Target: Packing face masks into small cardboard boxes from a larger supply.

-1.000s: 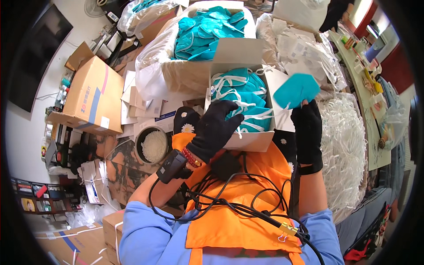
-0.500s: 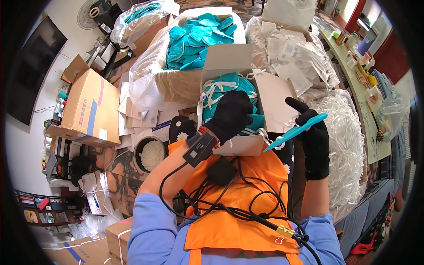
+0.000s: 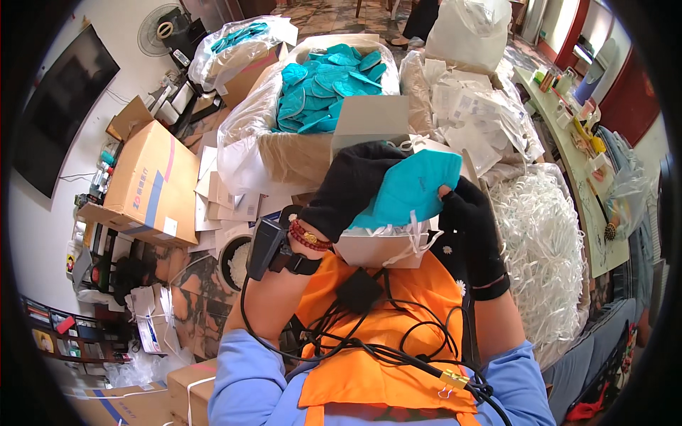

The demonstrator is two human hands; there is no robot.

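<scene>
Mask (image 3: 419,186): matt, smooth, cloth-like. Gloves (image 3: 469,221): matt cloth. Small box (image 3: 376,252): smooth matt card. Plastic bag (image 3: 245,153): glossy, crinkled. Clip (image 3: 455,379): shiny metal. Apron (image 3: 369,383): matt cloth.

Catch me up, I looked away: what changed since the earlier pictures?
The flat teal fabric mask, still in the black-gloved right hand, moved left from beside the open white cardboard box to above it. The black-gloved left hand moved to the mask's left edge, its grip unclear. The heaped thin white strips stayed.
</scene>
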